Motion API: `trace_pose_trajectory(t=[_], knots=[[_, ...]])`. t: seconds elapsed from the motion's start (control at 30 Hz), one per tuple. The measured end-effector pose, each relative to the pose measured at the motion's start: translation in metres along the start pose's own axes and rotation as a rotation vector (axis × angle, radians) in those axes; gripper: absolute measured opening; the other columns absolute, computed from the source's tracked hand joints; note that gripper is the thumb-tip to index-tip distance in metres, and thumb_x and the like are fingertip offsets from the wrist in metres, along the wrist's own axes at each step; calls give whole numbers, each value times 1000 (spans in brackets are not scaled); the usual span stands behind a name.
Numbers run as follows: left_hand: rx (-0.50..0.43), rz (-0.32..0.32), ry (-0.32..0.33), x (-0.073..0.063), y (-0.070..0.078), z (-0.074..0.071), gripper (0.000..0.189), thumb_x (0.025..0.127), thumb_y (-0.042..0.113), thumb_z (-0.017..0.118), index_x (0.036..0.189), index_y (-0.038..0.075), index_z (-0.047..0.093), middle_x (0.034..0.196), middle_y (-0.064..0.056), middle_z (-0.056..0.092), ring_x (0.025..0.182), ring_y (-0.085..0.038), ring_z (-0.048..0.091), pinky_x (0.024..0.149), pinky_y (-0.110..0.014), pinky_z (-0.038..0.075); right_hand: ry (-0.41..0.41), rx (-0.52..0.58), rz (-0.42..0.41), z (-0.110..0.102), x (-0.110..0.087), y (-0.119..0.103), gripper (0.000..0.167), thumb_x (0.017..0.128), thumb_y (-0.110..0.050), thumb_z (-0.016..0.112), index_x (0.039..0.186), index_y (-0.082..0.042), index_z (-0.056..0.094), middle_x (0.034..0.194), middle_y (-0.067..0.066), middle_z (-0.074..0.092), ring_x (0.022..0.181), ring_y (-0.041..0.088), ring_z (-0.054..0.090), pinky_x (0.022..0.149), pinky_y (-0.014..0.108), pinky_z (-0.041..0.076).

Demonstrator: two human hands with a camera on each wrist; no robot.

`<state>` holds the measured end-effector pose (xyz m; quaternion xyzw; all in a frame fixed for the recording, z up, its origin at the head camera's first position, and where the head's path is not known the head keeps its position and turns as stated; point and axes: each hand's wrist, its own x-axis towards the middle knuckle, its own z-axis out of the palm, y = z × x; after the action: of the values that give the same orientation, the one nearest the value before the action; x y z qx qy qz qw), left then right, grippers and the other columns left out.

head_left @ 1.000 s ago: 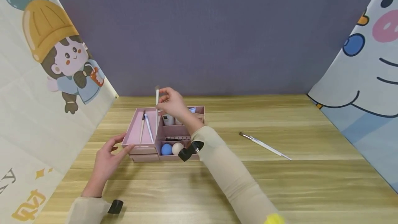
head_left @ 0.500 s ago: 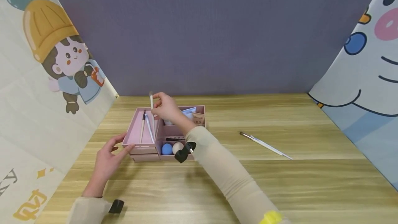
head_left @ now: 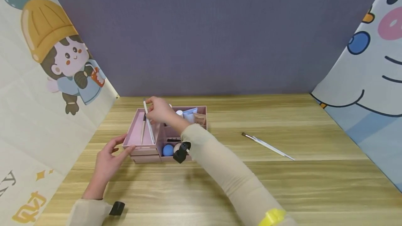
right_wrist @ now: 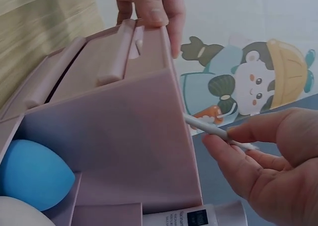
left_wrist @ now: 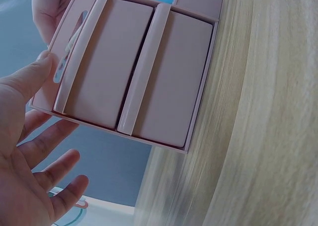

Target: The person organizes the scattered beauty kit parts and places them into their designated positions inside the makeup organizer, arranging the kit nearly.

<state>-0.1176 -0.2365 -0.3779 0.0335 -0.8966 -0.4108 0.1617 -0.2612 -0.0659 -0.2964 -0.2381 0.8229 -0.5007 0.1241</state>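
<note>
My right hand (head_left: 159, 110) pinches a white-handled makeup brush (right_wrist: 206, 127) between thumb and fingers, bristle end up. Its handle slants down into the shallow top tray (head_left: 135, 133) of a pink makeup organizer (left_wrist: 107, 62). A brush with a dark upper end and pale handle (head_left: 143, 130) lies in that tray; the held brush overlaps the spot where a second pale one lay. At the organizer's front left corner, my left hand (head_left: 110, 159) holds on, thumb on the front face and fingers by the side wall, as the left wrist view shows.
The organizer's right side holds a blue makeup sponge (head_left: 168, 150), a cream sponge (right_wrist: 20, 213), a white tube (right_wrist: 184, 218) and several cosmetics. Two more brushes (head_left: 267, 146) lie on the wooden table (head_left: 282, 191) to the right. A grey panel (head_left: 216, 34) stands behind.
My right hand has moved left and slightly down over the tray with the brush, which has gone from upright to leaning left at its top. The left hand has stayed in place.
</note>
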Motion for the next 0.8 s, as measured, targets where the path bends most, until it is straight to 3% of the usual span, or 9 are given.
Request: trace_pose_trajectory(t=[0.2, 0.4, 0.67, 0.8], knots=[[-9, 5, 0, -1, 0, 0, 51, 95, 25, 70, 135, -4, 54, 134, -27, 57, 121, -37, 51, 98, -54, 39, -41, -86, 53, 6, 6, 2, 53, 84, 9, 66, 135, 2, 55, 87, 10, 66, 49, 12, 57, 51, 24, 55], [15, 21, 16, -1, 0, 1, 49, 95, 23, 70, 134, -4, 56, 132, -25, 59, 120, -34, 52, 94, -42, 39, -53, -162, 112, 12, 9, 6, 49, 83, 8, 67, 131, 0, 59, 90, 12, 69, 45, 11, 58, 48, 22, 54], [16, 13, 8, -1, 0, 1, 50, 95, 25, 70, 135, -3, 55, 134, -24, 58, 121, -34, 51, 94, -42, 38, -103, -256, 149, 12, 10, 3, 51, 86, 3, 68, 136, 1, 56, 79, 11, 73, 60, 19, 71, 49, 19, 53], [9, 7, 3, -1, 0, 0, 51, 96, 26, 70, 135, -3, 54, 134, -25, 57, 122, -36, 51, 96, -48, 38, -129, -280, 159, 11, 9, 0, 51, 88, 1, 68, 137, 1, 55, 87, 13, 74, 65, 19, 72, 50, 17, 53]])
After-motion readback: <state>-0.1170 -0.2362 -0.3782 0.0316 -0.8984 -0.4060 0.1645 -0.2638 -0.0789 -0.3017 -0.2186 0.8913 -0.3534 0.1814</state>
